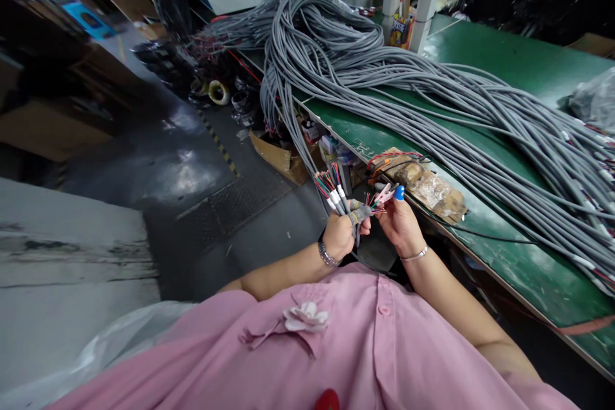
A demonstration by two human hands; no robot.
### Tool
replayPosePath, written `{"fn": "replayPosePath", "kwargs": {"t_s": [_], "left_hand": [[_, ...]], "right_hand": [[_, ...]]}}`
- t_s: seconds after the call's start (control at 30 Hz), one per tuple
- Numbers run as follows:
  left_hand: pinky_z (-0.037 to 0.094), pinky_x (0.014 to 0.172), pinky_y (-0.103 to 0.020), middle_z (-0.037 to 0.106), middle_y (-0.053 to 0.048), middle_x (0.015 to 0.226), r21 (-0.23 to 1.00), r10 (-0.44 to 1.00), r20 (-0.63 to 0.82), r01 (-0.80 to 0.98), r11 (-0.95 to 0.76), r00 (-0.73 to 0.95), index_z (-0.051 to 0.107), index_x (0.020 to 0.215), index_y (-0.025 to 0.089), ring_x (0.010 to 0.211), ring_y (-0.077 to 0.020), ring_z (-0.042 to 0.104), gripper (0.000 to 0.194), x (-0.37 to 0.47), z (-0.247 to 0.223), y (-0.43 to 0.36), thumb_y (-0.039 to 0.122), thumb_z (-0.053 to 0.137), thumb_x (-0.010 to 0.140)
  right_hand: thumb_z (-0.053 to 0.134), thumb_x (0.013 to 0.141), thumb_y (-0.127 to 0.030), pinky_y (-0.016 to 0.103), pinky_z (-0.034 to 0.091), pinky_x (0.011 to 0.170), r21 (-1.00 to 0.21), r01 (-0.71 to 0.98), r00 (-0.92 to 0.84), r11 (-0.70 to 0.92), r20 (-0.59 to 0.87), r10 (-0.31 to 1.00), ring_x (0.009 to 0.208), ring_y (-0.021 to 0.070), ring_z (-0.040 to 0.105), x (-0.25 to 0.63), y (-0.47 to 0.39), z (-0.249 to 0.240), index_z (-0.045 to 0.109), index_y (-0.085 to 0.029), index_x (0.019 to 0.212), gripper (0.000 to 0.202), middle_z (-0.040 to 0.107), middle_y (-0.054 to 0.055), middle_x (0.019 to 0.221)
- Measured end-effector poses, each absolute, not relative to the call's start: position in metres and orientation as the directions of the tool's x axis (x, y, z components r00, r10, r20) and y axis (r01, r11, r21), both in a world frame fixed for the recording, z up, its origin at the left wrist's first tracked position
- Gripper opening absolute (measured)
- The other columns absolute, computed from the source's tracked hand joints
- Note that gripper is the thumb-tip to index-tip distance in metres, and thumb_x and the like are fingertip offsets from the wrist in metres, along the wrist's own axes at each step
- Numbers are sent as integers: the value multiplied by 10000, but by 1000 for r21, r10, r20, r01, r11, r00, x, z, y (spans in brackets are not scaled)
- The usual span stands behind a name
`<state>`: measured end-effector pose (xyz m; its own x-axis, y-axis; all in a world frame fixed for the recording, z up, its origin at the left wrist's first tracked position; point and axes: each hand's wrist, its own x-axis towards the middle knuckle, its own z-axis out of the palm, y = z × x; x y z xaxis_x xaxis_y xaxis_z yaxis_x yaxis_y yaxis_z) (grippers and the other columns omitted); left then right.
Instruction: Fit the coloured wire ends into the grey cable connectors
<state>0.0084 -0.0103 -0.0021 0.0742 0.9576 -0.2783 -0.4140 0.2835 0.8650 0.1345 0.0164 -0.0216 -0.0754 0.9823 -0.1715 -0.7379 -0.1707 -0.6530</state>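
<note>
In one left hand (pixel 339 235) sit at least three cables (pixel 343 207)

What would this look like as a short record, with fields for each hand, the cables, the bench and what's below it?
Left hand: closed around several grey cables
Cable ends: coloured wires bared, white bands just below
Right hand: beside the left, blue thumb cover on; what it pinches is too small to tell
Bench: green top bearing a long heap of grey cable
Near edge of bench: taped cardboard piece
Below bench: open cardboard box
</note>
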Motion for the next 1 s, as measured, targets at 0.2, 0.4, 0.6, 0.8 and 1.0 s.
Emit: {"fn": "replayPosePath", "kwargs": {"t_s": [0.2,0.4,0.6,0.8,1.0], "left_hand": [[414,416,-206,580,15,516,865,957,-285,-415,282,56,575,687,162,434,-94,509,238,9,-5,-9,357,710,658],[412,413,-204,583,11,516,872,955,-287,-394,291,72,580,677,155,423,-89,505,237,9,-6,-9,353,709,652],[413,419,-198,587,14,526,867,956,-285,-407,289,73,572,678,162,435,-86,505,276,7,0,-11,389,726,644],[412,413,-208,582,7,515,874,960,-269,-399,278,80,583,672,155,426,-94,506,234,10,-6,-9,357,701,659],[403,405,-207,581,5,511,882,964,-252,-392,263,80,584,661,151,414,-93,501,191,11,-6,-9,315,680,674]], "right_hand": [[676,776,-512,248,415,561,-655,-743,-18,-137,-185,982,557,100,462,132,19,-24,619,-189,691,339,560,-25,625],[671,782,-509,244,412,567,-670,-734,0,-110,-162,987,569,99,465,132,18,-23,626,-183,682,344,555,-22,627],[686,768,-502,254,417,571,-690,-715,13,-111,-172,985,568,106,463,133,18,-23,621,-196,692,322,566,-21,638],[678,774,-506,251,409,556,-691,-716,10,-101,-154,988,565,104,457,132,17,-21,620,-189,681,336,563,-18,633],[681,775,-504,237,402,540,-678,-730,19,-82,-139,990,561,100,451,131,17,-21,619,-186,673,339,554,-20,621]]}}
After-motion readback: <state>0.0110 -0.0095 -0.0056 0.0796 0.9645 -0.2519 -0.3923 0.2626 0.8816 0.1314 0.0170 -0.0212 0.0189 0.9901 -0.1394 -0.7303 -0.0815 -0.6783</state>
